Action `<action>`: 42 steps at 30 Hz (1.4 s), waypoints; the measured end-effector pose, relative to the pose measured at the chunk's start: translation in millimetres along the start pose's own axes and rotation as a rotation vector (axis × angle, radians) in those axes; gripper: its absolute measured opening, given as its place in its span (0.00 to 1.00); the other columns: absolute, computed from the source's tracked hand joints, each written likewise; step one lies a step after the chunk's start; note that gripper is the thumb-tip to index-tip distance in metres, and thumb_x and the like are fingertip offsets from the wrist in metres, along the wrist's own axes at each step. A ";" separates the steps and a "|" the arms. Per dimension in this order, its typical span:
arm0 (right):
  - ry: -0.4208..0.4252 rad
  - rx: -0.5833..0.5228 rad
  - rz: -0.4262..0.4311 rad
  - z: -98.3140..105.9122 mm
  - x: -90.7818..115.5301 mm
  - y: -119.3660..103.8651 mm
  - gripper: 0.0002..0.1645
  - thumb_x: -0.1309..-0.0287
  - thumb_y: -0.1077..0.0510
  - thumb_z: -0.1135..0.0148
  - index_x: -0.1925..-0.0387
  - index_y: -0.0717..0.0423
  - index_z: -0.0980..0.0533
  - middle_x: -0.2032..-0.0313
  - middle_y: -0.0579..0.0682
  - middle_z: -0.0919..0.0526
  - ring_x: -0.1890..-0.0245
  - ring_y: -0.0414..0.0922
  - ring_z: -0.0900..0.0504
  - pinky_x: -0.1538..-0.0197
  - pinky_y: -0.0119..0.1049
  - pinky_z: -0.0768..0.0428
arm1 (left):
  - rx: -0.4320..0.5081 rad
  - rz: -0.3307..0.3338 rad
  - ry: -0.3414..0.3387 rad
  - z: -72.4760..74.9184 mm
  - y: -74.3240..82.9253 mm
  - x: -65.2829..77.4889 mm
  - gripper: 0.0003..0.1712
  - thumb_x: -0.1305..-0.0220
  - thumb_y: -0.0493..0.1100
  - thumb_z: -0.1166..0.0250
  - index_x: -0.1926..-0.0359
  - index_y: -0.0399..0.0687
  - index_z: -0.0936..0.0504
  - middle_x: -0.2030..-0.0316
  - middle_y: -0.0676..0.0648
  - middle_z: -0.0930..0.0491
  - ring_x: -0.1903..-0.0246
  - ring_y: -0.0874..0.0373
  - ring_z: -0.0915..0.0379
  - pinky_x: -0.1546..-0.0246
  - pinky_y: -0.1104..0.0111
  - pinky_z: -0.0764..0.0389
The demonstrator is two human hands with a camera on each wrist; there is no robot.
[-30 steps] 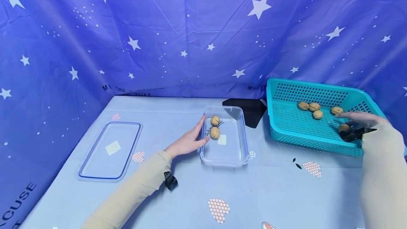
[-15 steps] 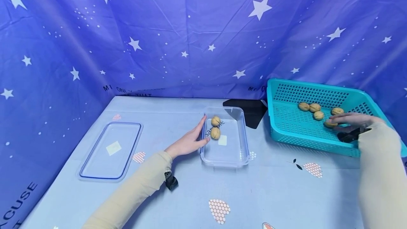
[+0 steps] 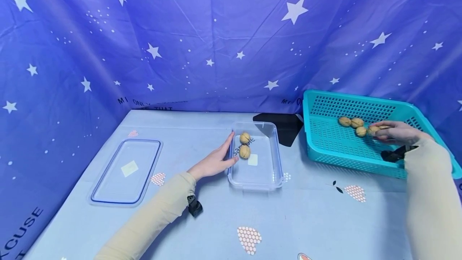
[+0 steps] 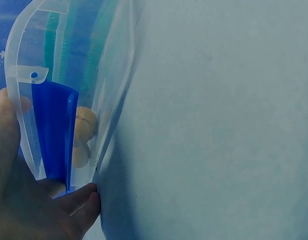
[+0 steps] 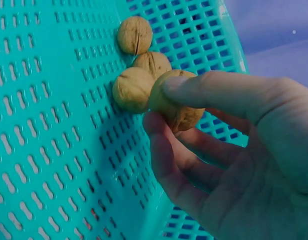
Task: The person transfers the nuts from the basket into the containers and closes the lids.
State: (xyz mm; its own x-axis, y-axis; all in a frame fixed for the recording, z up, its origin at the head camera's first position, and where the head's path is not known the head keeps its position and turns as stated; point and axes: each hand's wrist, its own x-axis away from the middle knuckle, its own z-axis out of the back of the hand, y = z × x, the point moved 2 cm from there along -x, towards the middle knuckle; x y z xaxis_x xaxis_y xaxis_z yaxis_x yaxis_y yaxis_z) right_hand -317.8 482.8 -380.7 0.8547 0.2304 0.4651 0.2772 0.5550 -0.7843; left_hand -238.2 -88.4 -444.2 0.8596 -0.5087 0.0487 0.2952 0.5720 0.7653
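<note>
In the teal basket [image 3: 335, 151], my right hand [image 3: 400, 133] pinches a walnut [image 5: 176, 102] between thumb and fingers. Three more walnuts [image 5: 133, 90] lie bunched just beyond it on the basket floor. Another walnut is mostly hidden behind the hand in the head view. My left hand [image 3: 213, 161] holds the left side of a clear plastic food container [image 3: 265, 175], thumb over its rim and other fingers low against the outer wall. Inside sit two walnuts [image 3: 244, 151], one behind the other. A blue clasp flap [image 4: 54, 130] hangs on the container's side near the left fingers.
A clear lid with a blue seal [image 3: 124, 183] lies flat on the table at the left. Behind the container is a black flat patch [image 3: 285, 127]. A blue starry curtain [image 3: 216, 43] closes off the back and left side.
My right hand has moved left inside the basket, bringing a walnut from the near right side up to the bunched walnuts. The left hand and container have stayed put.
</note>
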 end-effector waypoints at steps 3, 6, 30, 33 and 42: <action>0.048 0.011 0.004 -2.0 2.0 -3.0 0.11 0.29 0.60 0.48 0.52 0.39 0.30 0.59 0.41 0.23 0.61 0.36 0.20 0.53 0.39 0.18 | 0.001 -0.001 0.000 -1.0 -0.9 -0.6 0.49 0.31 0.56 0.46 0.23 0.57 0.69 0.25 0.45 0.63 0.29 0.43 0.55 0.31 0.52 0.50; 0.051 0.009 0.023 -3.6 2.0 -6.3 0.12 0.29 0.60 0.49 0.49 0.41 0.31 0.58 0.39 0.24 0.60 0.35 0.20 0.52 0.37 0.19 | -0.001 0.005 -0.001 -1.3 -1.0 -0.7 0.49 0.31 0.57 0.46 0.23 0.58 0.69 0.25 0.45 0.62 0.30 0.42 0.54 0.31 0.51 0.49; 0.138 0.220 0.176 -33.7 6.2 -55.7 0.35 0.32 0.49 0.43 0.31 0.60 0.41 0.42 0.60 0.31 0.56 0.32 0.23 0.52 0.35 0.21 | -0.009 0.021 -0.007 -1.2 0.5 1.9 0.49 0.30 0.56 0.47 0.24 0.63 0.72 0.25 0.47 0.64 0.30 0.43 0.54 0.32 0.51 0.48; 0.160 0.294 0.192 -40.4 7.4 -62.7 0.38 0.32 0.45 0.44 0.30 0.61 0.42 0.36 0.66 0.39 0.47 0.45 0.25 0.47 0.50 0.24 | -0.012 0.012 -0.004 -1.7 1.0 2.3 0.49 0.30 0.56 0.47 0.24 0.60 0.70 0.25 0.45 0.63 0.30 0.42 0.54 0.32 0.50 0.48; 0.177 0.335 0.254 -56.9 7.8 -87.9 0.36 0.31 0.46 0.45 0.31 0.62 0.40 0.37 0.65 0.37 0.46 0.50 0.28 0.49 0.53 0.25 | -0.004 0.019 0.003 -0.7 2.5 2.6 0.48 0.31 0.56 0.47 0.23 0.60 0.70 0.25 0.45 0.62 0.30 0.41 0.53 0.33 0.47 0.47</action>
State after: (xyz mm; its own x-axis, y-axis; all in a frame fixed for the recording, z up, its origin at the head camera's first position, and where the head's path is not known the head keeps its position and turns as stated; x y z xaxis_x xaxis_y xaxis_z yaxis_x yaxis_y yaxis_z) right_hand -310.5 390.3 -331.5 0.9471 0.2688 0.1752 -0.0833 0.7333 -0.6747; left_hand -235.0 -87.9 -442.6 0.8664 -0.4956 0.0616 0.2801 0.5844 0.7616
